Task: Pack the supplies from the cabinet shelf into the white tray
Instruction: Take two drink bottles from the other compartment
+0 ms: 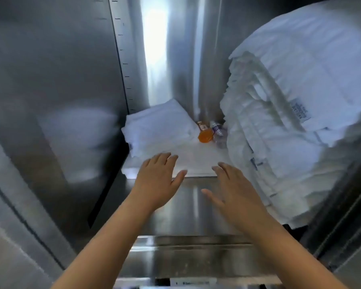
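Inside a steel cabinet, a flat white tray [198, 163] lies on the shelf [188, 209]. Folded white towels [161, 126] rest on its left side. At the back lie an orange bottle [205, 134] and a clear water bottle [218, 132], side by side. My left hand [157, 180] reaches in with straight fingers, its fingertips over the tray's front left part. My right hand [236, 190] is spread open just in front of the tray's front edge. Neither hand holds anything.
A tall stack of folded white linen [290, 113] fills the right side of the shelf and leans over the tray's right edge. Steel walls close in on the left [50, 101] and behind. A steel ledge [196, 257] runs below the shelf front.
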Tool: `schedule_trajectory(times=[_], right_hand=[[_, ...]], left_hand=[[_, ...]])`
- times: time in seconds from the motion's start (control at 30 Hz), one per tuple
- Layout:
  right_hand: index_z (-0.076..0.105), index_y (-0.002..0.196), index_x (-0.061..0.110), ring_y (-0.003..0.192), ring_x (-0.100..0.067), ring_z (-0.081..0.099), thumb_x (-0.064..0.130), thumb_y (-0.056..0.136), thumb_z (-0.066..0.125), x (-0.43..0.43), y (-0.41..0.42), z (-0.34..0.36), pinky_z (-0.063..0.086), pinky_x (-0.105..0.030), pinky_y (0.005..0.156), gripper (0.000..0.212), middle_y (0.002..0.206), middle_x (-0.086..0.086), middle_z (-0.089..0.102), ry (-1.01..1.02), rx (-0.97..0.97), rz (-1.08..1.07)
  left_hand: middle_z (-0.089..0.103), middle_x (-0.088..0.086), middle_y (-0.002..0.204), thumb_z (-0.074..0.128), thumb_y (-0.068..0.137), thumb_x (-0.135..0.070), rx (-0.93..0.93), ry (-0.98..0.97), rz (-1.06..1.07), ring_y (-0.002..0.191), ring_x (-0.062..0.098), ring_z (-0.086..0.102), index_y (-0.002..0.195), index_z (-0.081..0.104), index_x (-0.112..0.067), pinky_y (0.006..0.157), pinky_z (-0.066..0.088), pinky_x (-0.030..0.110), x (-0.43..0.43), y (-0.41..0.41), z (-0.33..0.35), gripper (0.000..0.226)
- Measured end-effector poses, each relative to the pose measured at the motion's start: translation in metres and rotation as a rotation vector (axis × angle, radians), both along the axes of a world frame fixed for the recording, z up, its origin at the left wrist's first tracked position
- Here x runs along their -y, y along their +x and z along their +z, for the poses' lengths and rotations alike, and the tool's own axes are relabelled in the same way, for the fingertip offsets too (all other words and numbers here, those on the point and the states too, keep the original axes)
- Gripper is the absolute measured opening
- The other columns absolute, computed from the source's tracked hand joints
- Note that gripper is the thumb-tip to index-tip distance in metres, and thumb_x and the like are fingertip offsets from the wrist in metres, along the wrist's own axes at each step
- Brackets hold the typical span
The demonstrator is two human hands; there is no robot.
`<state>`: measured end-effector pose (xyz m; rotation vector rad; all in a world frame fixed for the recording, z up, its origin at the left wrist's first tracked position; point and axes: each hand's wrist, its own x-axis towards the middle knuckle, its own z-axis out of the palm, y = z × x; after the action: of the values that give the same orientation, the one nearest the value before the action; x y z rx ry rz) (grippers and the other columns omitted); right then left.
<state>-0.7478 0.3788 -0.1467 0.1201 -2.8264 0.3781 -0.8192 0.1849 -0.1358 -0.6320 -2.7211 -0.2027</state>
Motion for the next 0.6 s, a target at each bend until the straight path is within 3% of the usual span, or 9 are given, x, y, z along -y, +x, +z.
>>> schedule_trajectory(times=[0.33,0.5,0.6], right_hand=[[0.021,0.146,0.022,0.141,-0.014,0.017,0.063,0.090,0.035,-0.016,-0.120,0.007,0.021,-0.029,0.112,0.070,0.154,0.002,0.020,-0.032,-0.025,-0.114],[0.017,0.146,0.023,0.140,-0.014,0.015,0.061,0.090,0.034,-0.022,-0.152,-0.004,0.020,-0.028,0.111,0.070,0.154,0.004,0.017,-0.049,-0.001,-0.114],[0.016,0.146,0.023,0.141,-0.011,0.012,0.059,0.091,0.036,-0.027,-0.165,-0.007,0.018,-0.026,0.112,0.068,0.155,0.005,0.014,-0.060,-0.001,-0.105]], left_hand=[[0.041,0.002,0.143,0.029,0.094,-0.053,-0.028,0.070,-0.135,0.131,0.021,0.037,0.139,0.038,-0.020,0.108,0.027,0.035,-0.075,-0.165,0.009,0.055],[0.051,0.005,0.132,0.038,0.094,-0.046,-0.035,0.012,-0.224,0.121,0.021,0.046,0.132,0.044,-0.015,0.104,0.030,0.033,-0.107,-0.223,0.002,0.049],[0.052,0.007,0.130,0.040,0.094,-0.041,-0.113,-0.149,-0.300,0.118,0.024,0.047,0.131,0.044,-0.014,0.105,0.028,0.036,-0.126,-0.243,0.000,0.046]])
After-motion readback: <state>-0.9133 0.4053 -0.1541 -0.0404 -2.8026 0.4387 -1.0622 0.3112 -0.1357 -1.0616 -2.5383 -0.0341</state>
